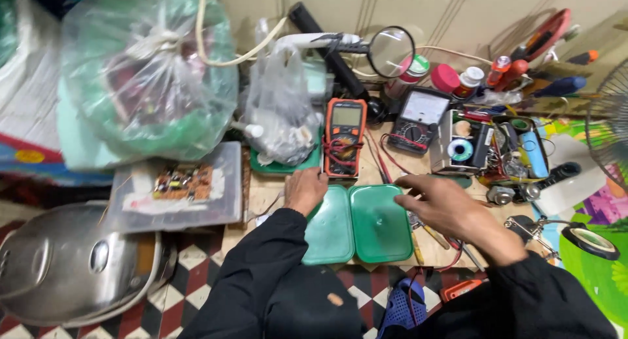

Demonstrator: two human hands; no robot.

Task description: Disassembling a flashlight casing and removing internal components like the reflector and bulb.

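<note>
The two shallow green plastic trays [358, 222], rectangular with rounded corners, lay side by side and touching on the wooden bench [268, 194], directly between and below the two hands. The left hand [305, 190] rested at the upper left corner of the left tray, fingers curled loosely downward; whether it gripped the rim could not be told. The right hand [439, 205] hovered over the upper right corner of the right tray, fingers spread and released, holding nothing. Both trays appeared empty and thin-walled, so they would likely be light, somewhat flexible, and smooth enough to slide on the bench; the glossy inner surface suggested a slippery face. The raised rim along the outer edges offered the best purchase, preferably at a corner or a long side, with a pinch of thumb and fingers. Just beyond the left hand stood an orange and black digital multimeter [345, 137] wrapped in red leads, and beyond the right hand a black analogue meter with a white dial [418, 119]. A yellow-handled tool [418, 239] lay just beside the right tray's outer edge, under the right hand, and could foul a lift.
</note>
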